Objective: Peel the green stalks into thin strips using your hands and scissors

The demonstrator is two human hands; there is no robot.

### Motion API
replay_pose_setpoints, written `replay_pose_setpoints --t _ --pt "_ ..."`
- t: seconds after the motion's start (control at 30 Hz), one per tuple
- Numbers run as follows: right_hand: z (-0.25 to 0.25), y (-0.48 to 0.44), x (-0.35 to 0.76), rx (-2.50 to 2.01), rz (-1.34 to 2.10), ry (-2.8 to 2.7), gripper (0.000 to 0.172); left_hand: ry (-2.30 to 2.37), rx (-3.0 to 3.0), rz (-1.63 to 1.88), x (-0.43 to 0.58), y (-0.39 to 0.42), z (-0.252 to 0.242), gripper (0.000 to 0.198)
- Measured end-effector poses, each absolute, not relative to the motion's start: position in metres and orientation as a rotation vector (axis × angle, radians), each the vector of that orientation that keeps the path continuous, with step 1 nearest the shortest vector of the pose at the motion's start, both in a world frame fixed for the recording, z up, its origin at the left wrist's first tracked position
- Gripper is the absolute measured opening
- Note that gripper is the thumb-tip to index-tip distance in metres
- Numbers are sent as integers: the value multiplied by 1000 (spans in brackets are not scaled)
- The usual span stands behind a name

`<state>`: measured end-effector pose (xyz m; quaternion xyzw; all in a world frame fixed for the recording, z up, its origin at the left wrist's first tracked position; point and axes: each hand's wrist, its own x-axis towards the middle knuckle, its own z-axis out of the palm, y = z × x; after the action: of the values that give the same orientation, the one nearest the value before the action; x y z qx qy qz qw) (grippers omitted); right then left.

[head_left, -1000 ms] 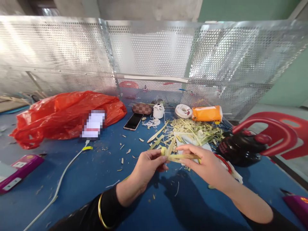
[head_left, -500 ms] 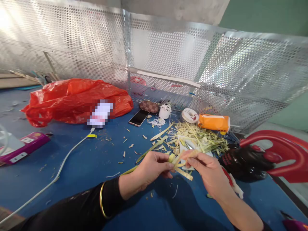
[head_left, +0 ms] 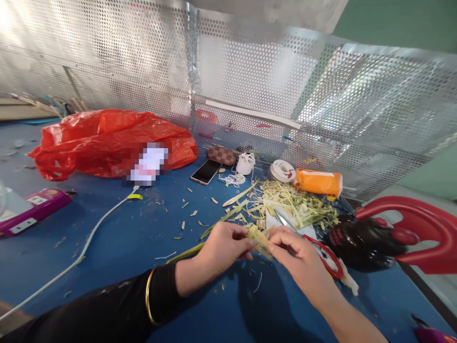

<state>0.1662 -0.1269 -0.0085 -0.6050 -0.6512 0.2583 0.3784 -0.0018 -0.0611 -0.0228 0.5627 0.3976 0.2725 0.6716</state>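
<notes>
Between my hands is a small bundle of pale yellow-green plant strips [head_left: 259,237], folded and slightly blurred. My left hand [head_left: 228,243] pinches it from the left between thumb and fingers. From the other side, my right hand [head_left: 293,248] has its thumb and fingertips closed on the strips' right part. Long green leaf strips [head_left: 224,221] run out behind my left wrist across the table. Beyond the hands lies a heap of shredded plant trimmings [head_left: 293,202]. Red-handled scissors [head_left: 330,263] lie beside my right hand, their blades on white paper [head_left: 272,220].
A red plastic bag [head_left: 103,143], a lit phone [head_left: 148,164] on a white cable [head_left: 96,233] and a dark phone [head_left: 207,171] lie left. Farther back are white string [head_left: 245,163], a spool [head_left: 282,170] and an orange packet [head_left: 319,182]. A black jar [head_left: 364,243] stands right.
My right hand has come closer to my left, and the strip ends that stuck out are now gathered between the fingers. More of the scissors' red handle shows.
</notes>
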Motion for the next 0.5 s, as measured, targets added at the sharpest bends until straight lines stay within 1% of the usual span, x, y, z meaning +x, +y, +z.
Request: replay_pose_setpoints --t 0.2,0.4,0.5 --pt "-10 -126 163 -1590 618 -1693 25 903 1449 612 -3 -63 -32 17" --pt "-16 -129 161 -1612 369 -1773 24 883 1614 650 -5 -66 -38 20" --pt "-17 -131 160 -1626 305 -1800 24 926 1681 652 -5 -67 -35 20"
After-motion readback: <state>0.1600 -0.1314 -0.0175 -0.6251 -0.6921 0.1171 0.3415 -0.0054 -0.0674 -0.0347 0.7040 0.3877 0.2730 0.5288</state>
